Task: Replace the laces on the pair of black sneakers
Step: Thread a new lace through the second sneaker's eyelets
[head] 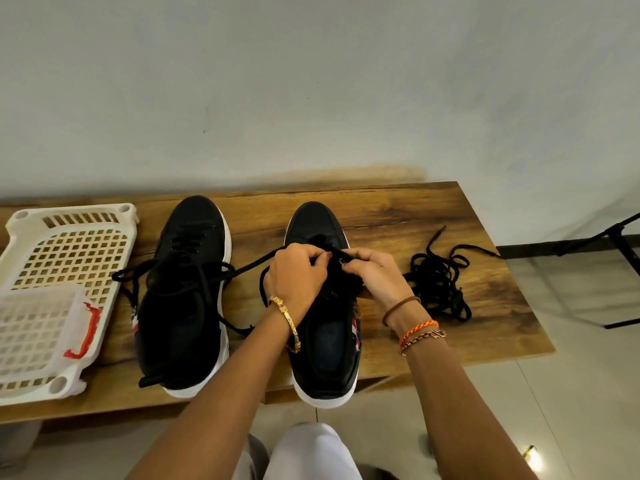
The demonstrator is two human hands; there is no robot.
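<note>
Left hand, right hand pinch lace

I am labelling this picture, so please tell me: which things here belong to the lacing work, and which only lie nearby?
Belong to the job:
- right sneaker, under both hands
- lace pinched by left hand and right hand
- left sneaker, laced loosely
- loose pile of laces

Only lying nearby:
- white basket
- tripod legs
</note>
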